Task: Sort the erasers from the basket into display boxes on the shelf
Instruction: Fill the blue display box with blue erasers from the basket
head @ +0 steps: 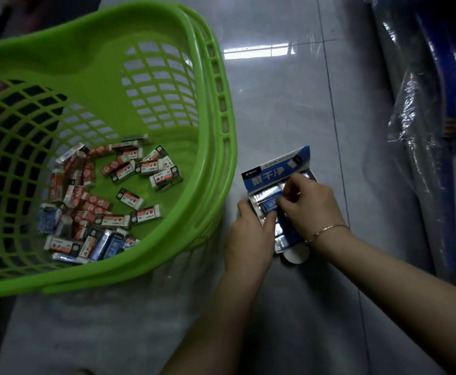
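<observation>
Grey tiled floor (289, 109), green basket (216, 109) at 9 o'clock with loose erasers (107, 196) inside. Blue display box (273, 169) sits at 3 o'clock; left hand (251, 234) grips its edge, right hand (308, 204) pinches a blue eraser (269, 204) in it.

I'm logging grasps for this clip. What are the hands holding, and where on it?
The left hand grips the blue display box at its left edge. The right hand pinches a blue eraser inside it.
</observation>
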`<state>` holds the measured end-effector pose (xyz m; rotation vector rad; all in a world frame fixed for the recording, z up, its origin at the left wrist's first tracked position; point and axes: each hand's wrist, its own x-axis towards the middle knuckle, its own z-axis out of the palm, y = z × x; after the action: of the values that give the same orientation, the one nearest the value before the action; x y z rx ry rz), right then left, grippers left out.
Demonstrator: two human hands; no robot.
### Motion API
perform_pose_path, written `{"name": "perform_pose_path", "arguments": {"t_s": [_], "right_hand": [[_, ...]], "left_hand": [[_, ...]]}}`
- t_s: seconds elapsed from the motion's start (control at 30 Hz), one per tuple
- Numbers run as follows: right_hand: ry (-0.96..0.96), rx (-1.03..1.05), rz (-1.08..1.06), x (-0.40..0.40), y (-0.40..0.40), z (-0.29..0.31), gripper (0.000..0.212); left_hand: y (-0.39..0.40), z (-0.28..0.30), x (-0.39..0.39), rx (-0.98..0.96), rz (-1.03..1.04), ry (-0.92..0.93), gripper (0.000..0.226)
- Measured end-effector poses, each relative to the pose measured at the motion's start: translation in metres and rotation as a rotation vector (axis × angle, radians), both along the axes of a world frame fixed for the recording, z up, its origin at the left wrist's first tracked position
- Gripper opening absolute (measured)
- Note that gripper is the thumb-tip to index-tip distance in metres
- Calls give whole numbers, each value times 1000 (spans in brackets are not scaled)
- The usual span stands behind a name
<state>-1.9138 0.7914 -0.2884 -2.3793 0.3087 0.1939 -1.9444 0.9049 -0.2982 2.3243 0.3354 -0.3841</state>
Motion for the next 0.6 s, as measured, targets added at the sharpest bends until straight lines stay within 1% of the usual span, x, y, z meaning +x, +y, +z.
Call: {"name": "perform_pose_path", "arguments": {"t_s": [0.1,0.17,0.2,0.23,0.27,0.3,0.37,0.4,0.43,0.5,0.6], "right_hand": [[-38,-103,94,-4,-5,3,11],[-185,-230,127,-6,-13,6,8],[-261,-271,113,-6,-21,8,6],[-293,-288,76,-4,-28,8,10],[-268,-268,26,-2,-36,6,16],[-183,-200,-32,2,-42,3,24],[53,53,-148,8,-46,-2,37],[129,165,-190,10,-46,-6,38],[155,210,-206,11,-46,-10,34],[150,166,-214,10,-48,-15,26],[166,121,-261,7,-56,-19,24]], "left_hand": [[1,0,7,85,-55,6,33],[1,0,10,116,-86,5,29],[1,0,11,124,-92,8,27],[1,1,12,129,-96,14,26],[0,1,13,132,-99,18,26],[0,1,14,135,-103,22,26],[-1,2,16,139,-114,38,25],[-2,2,17,145,-123,48,25],[-3,4,19,157,-135,56,27],[-6,6,24,198,-186,59,32],[-12,5,32,309,-304,27,43]]}}
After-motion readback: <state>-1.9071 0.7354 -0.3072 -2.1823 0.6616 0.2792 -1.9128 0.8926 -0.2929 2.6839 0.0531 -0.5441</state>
